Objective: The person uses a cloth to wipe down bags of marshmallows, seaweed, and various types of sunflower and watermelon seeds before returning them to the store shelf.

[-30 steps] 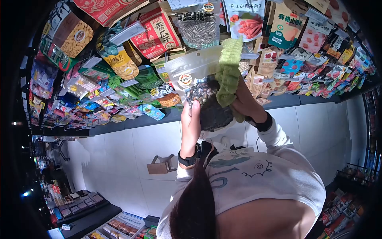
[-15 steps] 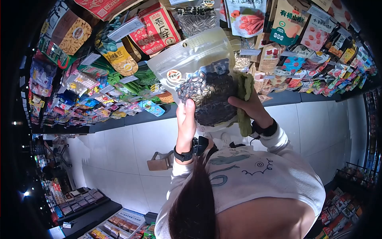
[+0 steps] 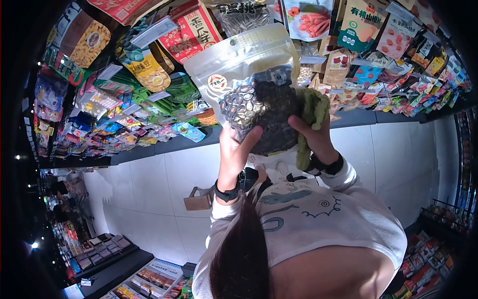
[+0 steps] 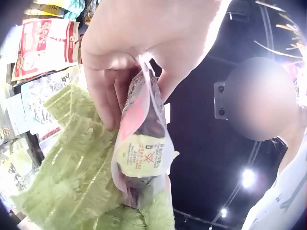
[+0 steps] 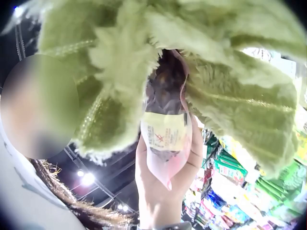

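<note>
A clear zip-top bag of dark melon seeds (image 3: pixel 256 107) is held up in front of the shelf between both hands. My left hand (image 3: pixel 235 152) grips its lower left corner, thumb across the front and fingers behind, as the left wrist view shows. At the lower right edge, my right hand (image 3: pixel 318 139) holds the bag with its thumb on the front. A fluffy green cloth (image 3: pixel 313 107) is bunched in that same hand, against the bag's side. In the right wrist view the cloth (image 5: pixel 110 96) hides the right hand, and the bag's labelled bottom (image 5: pixel 165 136) shows.
Packed shelves of snack bags run across the front, with a red seed packet (image 3: pixel 191 32) and a green-and-tan pouch (image 3: pixel 361 25) behind the held bag. A small brown stool (image 3: pixel 198 199) stands on the tiled floor (image 3: pixel 144 184). More goods (image 3: pixel 154 279) lie behind the person.
The bag has come up closer to the head camera and turned its front toward it. The right hand's thumb has moved onto the bag's front, and the cloth has shifted right and bunched up.
</note>
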Action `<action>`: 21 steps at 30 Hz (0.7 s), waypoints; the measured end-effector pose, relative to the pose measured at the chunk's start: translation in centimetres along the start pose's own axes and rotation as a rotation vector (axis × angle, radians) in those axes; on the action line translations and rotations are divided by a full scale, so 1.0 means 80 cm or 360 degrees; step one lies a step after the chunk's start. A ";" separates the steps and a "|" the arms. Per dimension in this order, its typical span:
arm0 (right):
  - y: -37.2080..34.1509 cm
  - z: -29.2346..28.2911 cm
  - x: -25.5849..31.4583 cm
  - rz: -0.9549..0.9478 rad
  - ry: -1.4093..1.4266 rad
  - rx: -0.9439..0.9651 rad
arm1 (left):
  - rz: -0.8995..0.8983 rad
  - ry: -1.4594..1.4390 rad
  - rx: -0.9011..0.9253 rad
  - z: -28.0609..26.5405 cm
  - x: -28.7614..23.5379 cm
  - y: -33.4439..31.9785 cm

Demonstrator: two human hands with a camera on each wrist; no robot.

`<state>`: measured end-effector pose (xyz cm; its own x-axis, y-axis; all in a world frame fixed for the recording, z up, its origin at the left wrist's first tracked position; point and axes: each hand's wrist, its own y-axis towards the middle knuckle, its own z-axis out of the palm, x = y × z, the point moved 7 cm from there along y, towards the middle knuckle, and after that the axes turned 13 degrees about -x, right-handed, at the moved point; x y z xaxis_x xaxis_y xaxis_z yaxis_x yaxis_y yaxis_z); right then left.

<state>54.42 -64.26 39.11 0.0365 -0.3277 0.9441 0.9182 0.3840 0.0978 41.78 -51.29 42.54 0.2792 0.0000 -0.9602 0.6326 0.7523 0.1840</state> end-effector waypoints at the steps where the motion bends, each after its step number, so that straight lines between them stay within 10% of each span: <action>1: -0.001 -0.001 -0.002 -0.0038 0.0027 -0.0054 | 0.0119 0.0123 -0.0136 -0.003 0.002 0.001; 4: -0.004 -0.001 0.019 -0.0447 -0.0144 -0.0210 | 0.0809 0.0586 -0.0460 -0.003 -0.027 -0.003; 6: -0.011 0.005 0.041 -0.0810 -0.0353 -0.0322 | 0.0994 0.0788 -0.0128 0.010 -0.037 -0.014; 9: -0.037 0.033 0.059 -0.1367 -0.0739 -0.0277 | 0.0713 0.0277 0.0213 0.047 -0.034 -0.027; 13: -0.078 0.062 -0.031 -0.0475 -0.0011 0.0529 | 0.0148 -0.0674 0.0420 0.037 0.009 -0.038; 16: -0.099 0.072 0.011 -0.1277 -0.0690 0.0838 | 0.0012 -0.0789 0.0247 0.020 0.013 -0.032; 21: -0.084 0.074 0.025 -0.1459 -0.0992 0.0797 | -0.0670 -0.0846 0.0086 0.027 0.040 -0.027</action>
<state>45.99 -62.35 42.21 -0.8682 -0.2345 0.4373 0.2450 0.5637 0.7888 42.83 -54.33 39.55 0.3097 -0.6198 -0.7211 0.7966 0.5832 -0.1592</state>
